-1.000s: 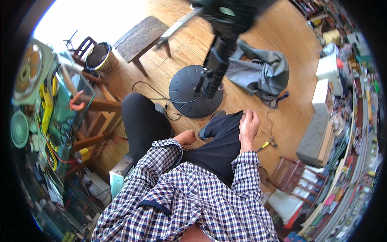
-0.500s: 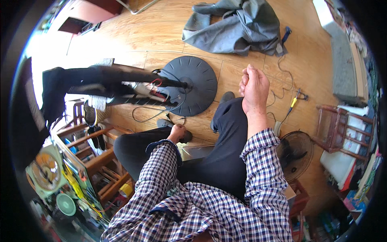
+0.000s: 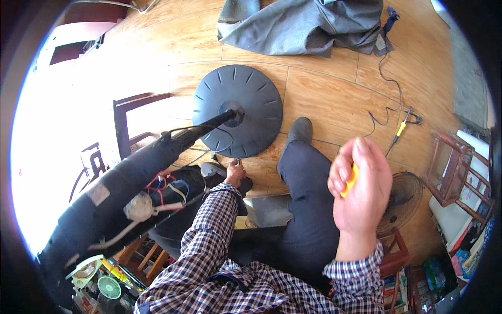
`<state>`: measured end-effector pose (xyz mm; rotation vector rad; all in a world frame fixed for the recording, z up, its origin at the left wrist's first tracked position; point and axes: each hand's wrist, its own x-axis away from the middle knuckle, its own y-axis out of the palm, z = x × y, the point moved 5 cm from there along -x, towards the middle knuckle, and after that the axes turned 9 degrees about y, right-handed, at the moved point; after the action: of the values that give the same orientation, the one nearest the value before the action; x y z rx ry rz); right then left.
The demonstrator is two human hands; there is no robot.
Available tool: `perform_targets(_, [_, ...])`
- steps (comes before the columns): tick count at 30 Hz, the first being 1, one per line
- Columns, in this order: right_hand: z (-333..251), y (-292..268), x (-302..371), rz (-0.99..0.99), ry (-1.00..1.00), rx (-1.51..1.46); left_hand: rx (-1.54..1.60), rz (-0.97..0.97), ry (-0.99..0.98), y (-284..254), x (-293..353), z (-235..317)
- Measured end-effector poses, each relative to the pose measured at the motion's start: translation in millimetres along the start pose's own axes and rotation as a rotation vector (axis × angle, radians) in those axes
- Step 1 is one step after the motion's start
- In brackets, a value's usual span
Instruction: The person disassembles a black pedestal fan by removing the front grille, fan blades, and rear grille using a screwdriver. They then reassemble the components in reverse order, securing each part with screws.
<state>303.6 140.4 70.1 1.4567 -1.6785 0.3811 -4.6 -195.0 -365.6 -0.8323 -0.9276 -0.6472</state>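
My right hand (image 3: 362,191) is raised above my right knee, fingers closed round a yellow object (image 3: 351,180); only a strip of it shows, so its kind is hidden. Low by my left shoe, my left hand (image 3: 235,174) pinches something small at the near rim of a round black base (image 3: 264,107). From that base a black pole (image 3: 209,125) slants toward me at the left, into a thick black body (image 3: 112,175) whose side is uncovered. Red, blue and white wires (image 3: 166,183) and a whitish round part (image 3: 139,206) are exposed there.
A grey cloth (image 3: 293,31) lies at the far side. On the floor at the right, a yellow-handled soldering iron (image 3: 401,130) rests on a small stand, its cord running beyond. A fan grille (image 3: 402,199) and a wooden chair (image 3: 452,162) stand nearby. Small fans (image 3: 109,287) sit lower left.
My right hand has come nearer and right, and a yellow object now shows in its fist. The black body has swung down toward me, exposing its wires more. My left hand stays low by the base.
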Motion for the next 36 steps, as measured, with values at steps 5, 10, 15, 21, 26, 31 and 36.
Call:
perform_targets(5, [-22, -17, 3, 0.021, 0.039, -0.057, 0.935, -0.803, -0.204, -32, -61, -53])
perform_targets(10, [-23, -12, 4, 0.079, 0.013, 0.034, 0.409, -0.103, -0.011, -25, -70, -66])
perform_targets(15, [-30, -6, 5, 0.052, -0.002, 0.064, -0.559, 0.081, 0.052, -51, -87, -90])
perform_targets(21, [-36, -11, 2, 0.056, -0.001, 0.034, 0.470, -0.679, -0.047, -56, -85, -113])
perform_targets(26, [-33, -10, 8, 0.035, -0.041, 0.028, 0.406, 0.064, -0.106, -47, -79, -119])
perform_targets(31, [-25, -5, 2, -0.036, 0.027, 0.017, 0.144, -0.421, -0.010, -38, -64, -102])
perform_targets(36, [-7, -3, -3, -0.182, -0.086, 0.059, 0.395, -0.228, -0.089, 34, 26, 2])
